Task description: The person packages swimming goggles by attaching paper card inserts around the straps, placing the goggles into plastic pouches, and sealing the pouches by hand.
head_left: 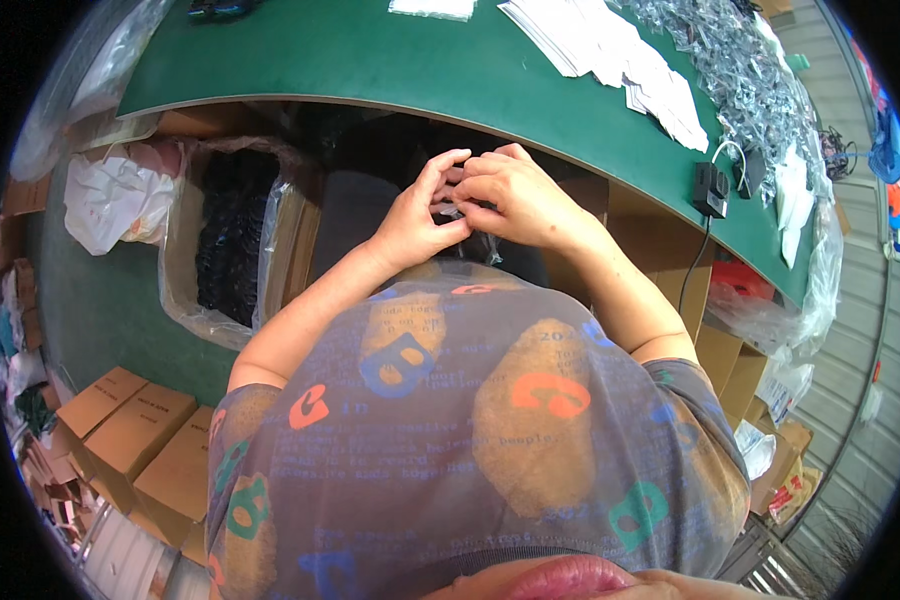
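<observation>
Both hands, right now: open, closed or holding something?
Left hand: partly curled beside a small clear plastic piece; grip cannot be told.
Right hand: curled at the same piece; whether it grips is hidden.

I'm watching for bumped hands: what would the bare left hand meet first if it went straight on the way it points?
Probably the bare right hand, just to the right of the left hand; depth leaves any gap unclear.
</observation>
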Motion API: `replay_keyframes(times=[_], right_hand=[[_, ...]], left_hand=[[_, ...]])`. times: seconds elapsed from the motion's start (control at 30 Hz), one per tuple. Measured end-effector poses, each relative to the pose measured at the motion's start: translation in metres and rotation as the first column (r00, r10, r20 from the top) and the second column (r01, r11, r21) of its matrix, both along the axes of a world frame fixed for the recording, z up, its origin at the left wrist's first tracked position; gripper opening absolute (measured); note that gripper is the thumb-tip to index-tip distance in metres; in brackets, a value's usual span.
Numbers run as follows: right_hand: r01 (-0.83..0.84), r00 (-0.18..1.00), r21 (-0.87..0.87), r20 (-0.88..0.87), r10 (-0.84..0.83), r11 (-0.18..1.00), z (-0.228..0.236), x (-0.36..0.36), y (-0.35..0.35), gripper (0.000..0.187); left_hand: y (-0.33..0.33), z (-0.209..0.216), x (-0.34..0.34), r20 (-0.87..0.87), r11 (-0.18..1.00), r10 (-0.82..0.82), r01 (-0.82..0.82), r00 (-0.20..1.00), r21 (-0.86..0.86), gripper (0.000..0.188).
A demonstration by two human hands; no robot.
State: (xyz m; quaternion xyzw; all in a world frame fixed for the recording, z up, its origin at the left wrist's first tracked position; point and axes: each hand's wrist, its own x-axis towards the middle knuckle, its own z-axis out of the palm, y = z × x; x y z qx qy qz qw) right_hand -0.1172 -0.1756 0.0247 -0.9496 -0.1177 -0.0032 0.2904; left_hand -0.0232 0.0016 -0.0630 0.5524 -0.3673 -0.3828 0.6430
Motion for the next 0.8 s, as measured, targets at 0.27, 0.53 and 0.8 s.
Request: replay_keyframes(times=[0.27, 0.53, 0.8], right_hand=[[-0.032, 0.992, 0.054, -0.122, 0.039, 0.998, 0.003, 0.005, 0.002, 0.017], [-0.015, 0.999, 0.016, -0.048, 0.015, 1.000, 0.003, 0.007, 0.008, 0.012], [0.001, 0.989, -0.098, -0.150, -0.016, 0.995, 0.004, 0.007, 0.011, 0.012]], left_hand=[[0.003, 0.003, -0.002, 0.059, 0.999, 0.000, -0.002, 0.998, 0.033, 0.088], [0.000, 0.010, -0.007, 0.078, 0.999, 0.041, -0.043, 0.996, 0.024, 0.100], [0.001, 0.011, -0.007, 0.258, 0.996, 0.037, -0.057, 0.966, 0.071, 0.105]])
